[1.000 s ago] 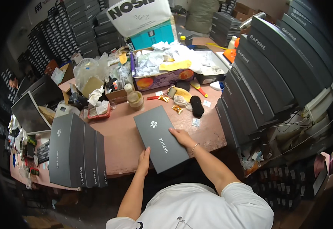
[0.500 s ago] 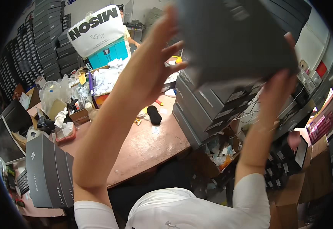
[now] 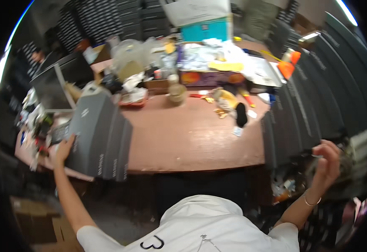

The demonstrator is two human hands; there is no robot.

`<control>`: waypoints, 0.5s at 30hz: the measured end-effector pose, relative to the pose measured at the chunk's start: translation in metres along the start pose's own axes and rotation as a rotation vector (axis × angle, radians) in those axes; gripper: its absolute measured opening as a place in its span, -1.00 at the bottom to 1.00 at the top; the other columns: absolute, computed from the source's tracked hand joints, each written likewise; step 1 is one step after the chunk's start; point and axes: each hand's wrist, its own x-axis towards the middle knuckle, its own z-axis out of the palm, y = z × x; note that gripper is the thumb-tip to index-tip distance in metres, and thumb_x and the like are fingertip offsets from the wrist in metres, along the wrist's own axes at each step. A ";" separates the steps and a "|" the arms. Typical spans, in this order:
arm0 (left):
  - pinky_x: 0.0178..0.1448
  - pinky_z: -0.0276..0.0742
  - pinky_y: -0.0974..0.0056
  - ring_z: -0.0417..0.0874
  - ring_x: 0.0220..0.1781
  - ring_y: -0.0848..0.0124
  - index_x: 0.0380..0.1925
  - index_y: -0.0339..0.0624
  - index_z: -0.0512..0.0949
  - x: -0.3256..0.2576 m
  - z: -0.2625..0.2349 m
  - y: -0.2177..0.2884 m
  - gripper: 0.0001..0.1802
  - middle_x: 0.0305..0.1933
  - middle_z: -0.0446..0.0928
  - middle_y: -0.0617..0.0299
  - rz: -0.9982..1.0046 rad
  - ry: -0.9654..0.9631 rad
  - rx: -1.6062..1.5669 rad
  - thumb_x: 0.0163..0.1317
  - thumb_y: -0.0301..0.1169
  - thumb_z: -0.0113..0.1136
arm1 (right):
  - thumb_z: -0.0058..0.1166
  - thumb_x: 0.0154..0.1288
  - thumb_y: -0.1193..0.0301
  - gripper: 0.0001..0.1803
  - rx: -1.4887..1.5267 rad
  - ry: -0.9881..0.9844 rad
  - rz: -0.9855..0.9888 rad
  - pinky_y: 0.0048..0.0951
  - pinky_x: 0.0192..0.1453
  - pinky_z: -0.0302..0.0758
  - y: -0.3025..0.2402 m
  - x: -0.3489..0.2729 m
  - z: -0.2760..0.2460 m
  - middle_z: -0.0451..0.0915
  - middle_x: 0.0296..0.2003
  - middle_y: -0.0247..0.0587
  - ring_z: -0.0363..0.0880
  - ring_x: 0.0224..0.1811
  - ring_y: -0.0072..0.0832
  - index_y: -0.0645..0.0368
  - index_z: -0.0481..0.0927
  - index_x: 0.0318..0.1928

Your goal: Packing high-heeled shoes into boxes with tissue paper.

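- A crowded storeroom is shown, with walls of stacked dark boxes behind and a worn reddish-brown table [image 3: 192,138] in the middle, its far half buried in clutter.
- A row of flat dark grey cardboard boxes [image 3: 101,136] is seen standing on edge at the table's left front corner, leaning slightly.
- The left hand [image 3: 63,149] is laid flat against the outermost box of that row, fingers spread; nothing is gripped, only touched.
- The right hand [image 3: 328,161] is held up in the air beside a second bank of dark grey boxes [image 3: 301,113] stacked on the right; its fingers are loosely curled and nothing is seen in it.
- The boxes are judged to be stiff, light and smooth-faced, so slipping is likely if only one face is pressed; a hold across both broad faces or under the bottom edge would be safer.
- The row stands close to the table's front edge, so a push could tip a box off.
- Open room is offered by the bare middle of the table; a small beige jar [image 3: 177,92] and a black oblong object [image 3: 241,114] sit at the clutter's near fringe.
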 end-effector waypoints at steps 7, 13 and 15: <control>0.06 0.49 0.32 0.54 -0.03 0.45 0.11 -0.32 0.42 -0.070 0.079 0.085 -0.44 -0.03 0.53 0.18 0.274 -0.394 -1.494 0.18 -0.24 0.29 | -0.02 0.33 0.53 -0.66 0.693 -0.649 0.640 -0.49 -0.05 0.50 -0.011 -0.053 0.190 0.52 0.01 -0.13 0.58 -0.11 -0.48 0.28 0.47 0.11; 0.01 0.50 0.32 0.56 -0.09 0.40 0.11 -0.40 0.40 -0.182 0.234 0.235 -0.40 -0.09 0.56 0.09 0.316 -0.584 -1.255 0.13 -0.32 0.36 | 0.23 0.23 0.23 -0.49 0.365 -0.976 0.624 -0.46 -0.20 0.55 0.007 -0.132 0.283 0.62 -0.33 -0.13 0.63 -0.31 -0.40 0.34 0.48 0.05; 0.12 0.37 0.28 0.46 0.04 0.38 0.15 -0.46 0.31 -0.203 0.292 0.260 -0.29 0.03 0.47 0.07 0.122 -0.789 -1.502 0.15 -0.23 0.35 | 0.27 0.19 0.19 -0.56 0.548 -0.858 1.112 -0.48 -0.36 0.49 0.028 -0.150 0.276 0.54 -0.50 -0.25 0.56 -0.43 -0.47 0.29 0.50 -0.12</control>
